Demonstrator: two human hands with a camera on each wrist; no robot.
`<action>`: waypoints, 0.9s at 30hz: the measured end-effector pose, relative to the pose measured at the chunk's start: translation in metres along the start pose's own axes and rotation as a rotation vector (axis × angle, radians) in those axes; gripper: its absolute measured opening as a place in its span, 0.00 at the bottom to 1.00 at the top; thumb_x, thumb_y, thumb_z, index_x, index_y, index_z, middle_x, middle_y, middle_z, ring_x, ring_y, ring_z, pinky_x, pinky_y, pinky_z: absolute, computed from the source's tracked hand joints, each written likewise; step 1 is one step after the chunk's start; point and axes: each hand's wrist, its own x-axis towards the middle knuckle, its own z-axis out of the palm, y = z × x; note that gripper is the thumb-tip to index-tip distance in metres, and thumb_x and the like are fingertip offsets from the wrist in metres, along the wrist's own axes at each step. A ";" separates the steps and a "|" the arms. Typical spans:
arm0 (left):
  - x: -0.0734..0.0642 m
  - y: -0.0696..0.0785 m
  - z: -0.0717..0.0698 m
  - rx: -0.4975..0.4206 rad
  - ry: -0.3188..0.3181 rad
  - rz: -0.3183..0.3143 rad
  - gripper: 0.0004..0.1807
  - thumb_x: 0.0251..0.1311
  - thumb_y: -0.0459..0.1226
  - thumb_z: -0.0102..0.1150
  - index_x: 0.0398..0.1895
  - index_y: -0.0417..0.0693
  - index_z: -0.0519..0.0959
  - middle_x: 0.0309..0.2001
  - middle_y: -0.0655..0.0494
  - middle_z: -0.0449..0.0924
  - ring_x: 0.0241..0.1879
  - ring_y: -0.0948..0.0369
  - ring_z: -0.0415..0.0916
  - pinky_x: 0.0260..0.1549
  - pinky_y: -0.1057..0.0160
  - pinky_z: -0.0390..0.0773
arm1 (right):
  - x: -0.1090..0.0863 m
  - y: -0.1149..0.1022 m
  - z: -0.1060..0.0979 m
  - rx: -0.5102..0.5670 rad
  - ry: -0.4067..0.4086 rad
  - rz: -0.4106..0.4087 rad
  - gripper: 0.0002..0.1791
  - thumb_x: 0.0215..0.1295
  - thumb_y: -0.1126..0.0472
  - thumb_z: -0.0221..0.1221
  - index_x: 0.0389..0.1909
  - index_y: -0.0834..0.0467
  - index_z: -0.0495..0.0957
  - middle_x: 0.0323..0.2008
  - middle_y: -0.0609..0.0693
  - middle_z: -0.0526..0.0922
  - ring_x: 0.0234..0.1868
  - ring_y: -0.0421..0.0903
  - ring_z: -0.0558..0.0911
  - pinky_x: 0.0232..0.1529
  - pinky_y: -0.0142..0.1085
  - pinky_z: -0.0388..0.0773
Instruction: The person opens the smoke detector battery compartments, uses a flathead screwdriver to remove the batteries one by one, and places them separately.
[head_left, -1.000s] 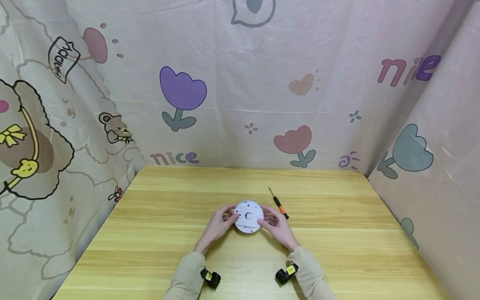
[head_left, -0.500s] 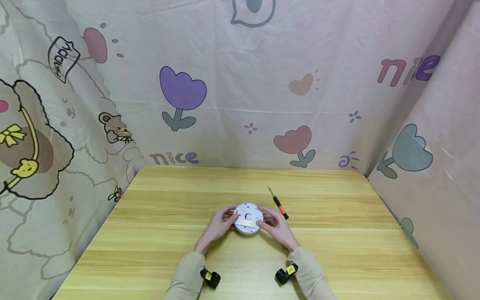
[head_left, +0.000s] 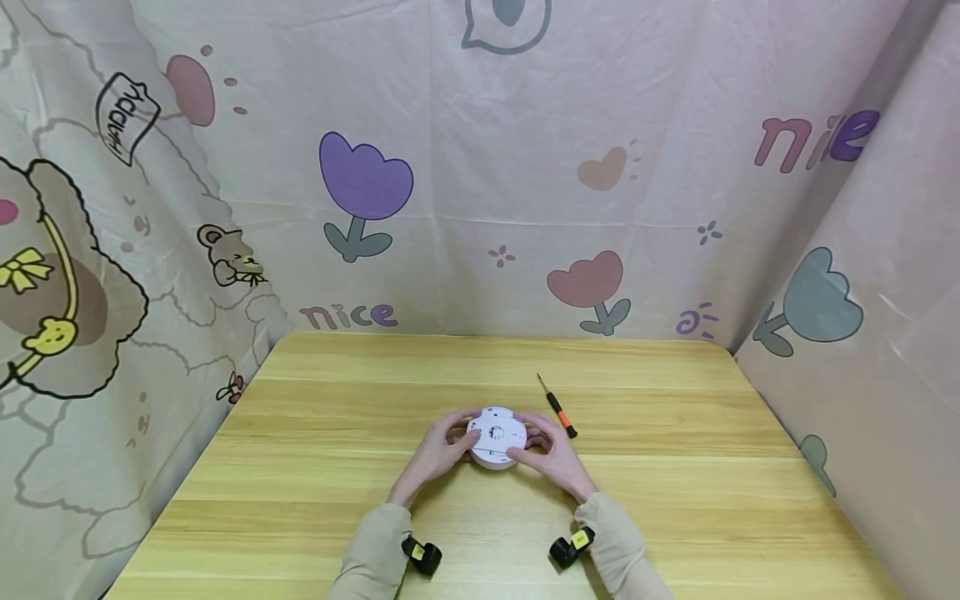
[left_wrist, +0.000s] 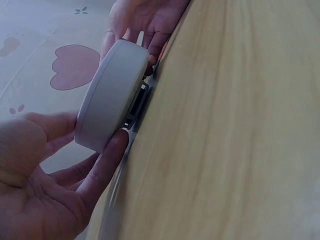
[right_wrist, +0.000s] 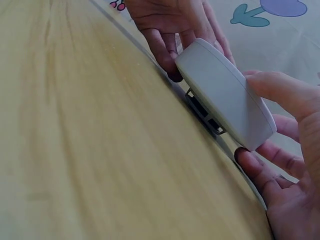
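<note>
A white, round, thick disc that looks like a smoke detector [head_left: 495,448] is held between both hands over the table. Its flat back, with slots and a small central label, faces up toward the head camera. My left hand [head_left: 438,450] grips its left side, thumb on the upper face and fingers below. On the opposite side my right hand [head_left: 557,455] grips it the same way. Both wrist views show the smooth side wall of the smoke detector [left_wrist: 111,95] and a dark slotted frame [right_wrist: 205,114] projecting from its underside, close above the table.
Behind the right hand lies a small screwdriver [head_left: 557,407] with a black and orange handle, its tip pointing away. The wooden table [head_left: 345,400] ends at a printed curtain [head_left: 480,167] at the back, with more curtain at both sides.
The smoke detector has tipped to a flatter angle and come slightly nearer, so more of its front rim shows. The right thumb has slid a little inward across its face.
</note>
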 end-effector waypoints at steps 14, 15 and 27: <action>0.001 0.002 0.004 0.037 -0.010 -0.025 0.39 0.40 0.47 0.68 0.59 0.49 0.65 0.53 0.44 0.71 0.49 0.52 0.73 0.47 0.63 0.78 | -0.002 -0.031 -0.001 0.001 -0.068 0.107 0.34 0.49 0.62 0.64 0.58 0.62 0.64 0.53 0.60 0.68 0.47 0.55 0.74 0.50 0.36 0.75; 0.001 0.002 0.005 0.035 -0.006 -0.023 0.39 0.40 0.47 0.68 0.59 0.48 0.65 0.54 0.44 0.70 0.50 0.52 0.73 0.48 0.62 0.78 | -0.002 -0.031 -0.001 -0.002 -0.073 0.110 0.34 0.49 0.62 0.64 0.58 0.62 0.64 0.53 0.60 0.68 0.47 0.55 0.74 0.50 0.36 0.76; 0.002 0.007 0.012 0.037 0.045 -0.045 0.40 0.39 0.48 0.69 0.57 0.45 0.66 0.57 0.45 0.69 0.54 0.50 0.71 0.52 0.56 0.74 | 0.003 -0.035 -0.003 -0.045 -0.120 0.176 0.34 0.49 0.64 0.62 0.60 0.60 0.61 0.46 0.59 0.75 0.36 0.46 0.75 0.39 0.31 0.75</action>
